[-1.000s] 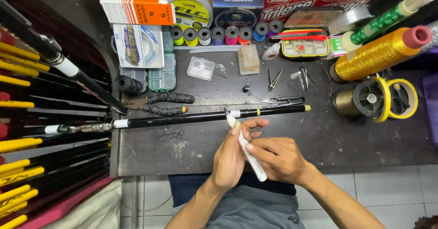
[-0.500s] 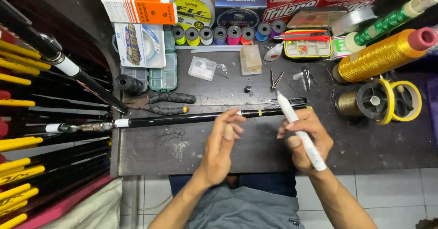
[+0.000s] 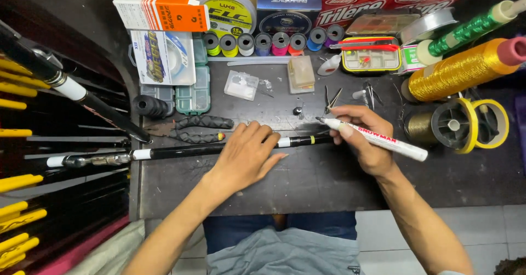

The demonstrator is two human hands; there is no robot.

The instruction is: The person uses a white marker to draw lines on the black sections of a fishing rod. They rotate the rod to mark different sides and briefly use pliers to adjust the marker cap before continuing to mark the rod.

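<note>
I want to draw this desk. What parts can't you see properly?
Head view:
- Black fishing rod: a stretch is hidden under the left hand.
- White marker: its middle is covered by the right hand.
- Gold thread spool: its end is cut off by the right edge.
- Small tools: too small to identify.

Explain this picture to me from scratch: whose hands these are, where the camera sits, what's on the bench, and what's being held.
This is one view from a camera worn on a person's head, looking down at their own two bare hands. The left hand presses flat on a black fishing rod lying across a dark workbench. The right hand grips a white marker pen, tip pointing left just above the rod. Around them lie pliers, small thread spools, a big gold thread cone and plastic tackle boxes.
</note>
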